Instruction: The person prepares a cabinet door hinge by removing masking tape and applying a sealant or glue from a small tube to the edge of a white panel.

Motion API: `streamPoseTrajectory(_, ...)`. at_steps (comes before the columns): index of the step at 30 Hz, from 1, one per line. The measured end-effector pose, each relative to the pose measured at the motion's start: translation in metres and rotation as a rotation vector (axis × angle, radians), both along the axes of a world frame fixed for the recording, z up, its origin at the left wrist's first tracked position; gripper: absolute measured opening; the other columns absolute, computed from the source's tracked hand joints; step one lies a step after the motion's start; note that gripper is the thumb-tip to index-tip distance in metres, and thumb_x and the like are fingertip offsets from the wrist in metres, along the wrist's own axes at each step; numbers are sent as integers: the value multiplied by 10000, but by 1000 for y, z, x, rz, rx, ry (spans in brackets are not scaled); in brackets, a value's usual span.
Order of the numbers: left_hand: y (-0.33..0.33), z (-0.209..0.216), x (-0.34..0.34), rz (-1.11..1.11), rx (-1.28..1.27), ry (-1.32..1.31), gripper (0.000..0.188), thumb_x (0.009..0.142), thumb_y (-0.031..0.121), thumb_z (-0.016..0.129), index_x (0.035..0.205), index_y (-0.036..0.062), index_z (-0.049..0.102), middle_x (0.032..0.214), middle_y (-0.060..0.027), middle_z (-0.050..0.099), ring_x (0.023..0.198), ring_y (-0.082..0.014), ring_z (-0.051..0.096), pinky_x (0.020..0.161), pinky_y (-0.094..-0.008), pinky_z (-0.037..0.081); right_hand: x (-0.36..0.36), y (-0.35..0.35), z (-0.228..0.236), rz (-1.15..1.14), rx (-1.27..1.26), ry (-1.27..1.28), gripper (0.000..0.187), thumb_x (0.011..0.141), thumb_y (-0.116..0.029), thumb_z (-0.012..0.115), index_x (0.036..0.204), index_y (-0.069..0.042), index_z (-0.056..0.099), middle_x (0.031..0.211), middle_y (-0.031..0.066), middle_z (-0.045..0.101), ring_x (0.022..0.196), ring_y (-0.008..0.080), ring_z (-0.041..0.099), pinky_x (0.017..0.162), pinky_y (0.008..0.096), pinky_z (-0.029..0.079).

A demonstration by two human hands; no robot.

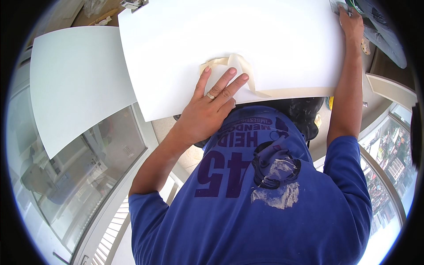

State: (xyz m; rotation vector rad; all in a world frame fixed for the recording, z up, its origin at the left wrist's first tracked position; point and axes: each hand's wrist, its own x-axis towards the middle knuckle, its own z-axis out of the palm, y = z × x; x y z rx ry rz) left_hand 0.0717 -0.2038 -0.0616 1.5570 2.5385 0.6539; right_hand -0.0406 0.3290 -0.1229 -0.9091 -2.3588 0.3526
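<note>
My left hand (206, 110) lies near the front edge of a large white panel (291, 48), with its fingers stretched out and apart. The thumb bends in at the panel's edge. Around the fingertips curls a loose strip of cream masking tape (247, 70). Its tail runs right along the panel's front edge. A ring is on one finger. At the far right corner, my right hand (352, 22) has its fingers bent around a small greyish thing (338, 8) beside the panel's edge; what it is stays unclear.
A second pale panel (81, 79) stands at the left, partly behind the first. A metal clamp-like piece (134, 4) sits at the top left. Glass windows (79, 172) are on the left and at the lower right. A dark green and grey thing (386, 33) hangs at the upper right.
</note>
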Motion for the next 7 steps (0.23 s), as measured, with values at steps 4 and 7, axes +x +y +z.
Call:
streamPoseTrajectory(4, 4, -2, 0, -2, -31, -2, 98, 968, 107, 655, 879, 68, 643, 1633, -125, 416, 1552, -298, 324, 1275, -600, 152, 0, 0, 2, -7, -20, -37, 534, 927, -393, 663, 1244, 33, 613, 1214, 330, 667, 1172, 458, 639, 999, 494, 480)
streamPoseTrajectory(7, 11, 9, -7, 7, -24, -34, 80, 975, 111, 653, 904, 76, 640, 1643, -169, 385, 1554, -305, 319, 1275, -609, 125, 2, 0, 1, 13, -32, -17, 546, 927, -392, 662, 1270, 28, 599, 1220, 317, 673, 1179, 445, 642, 1005, 490, 478)
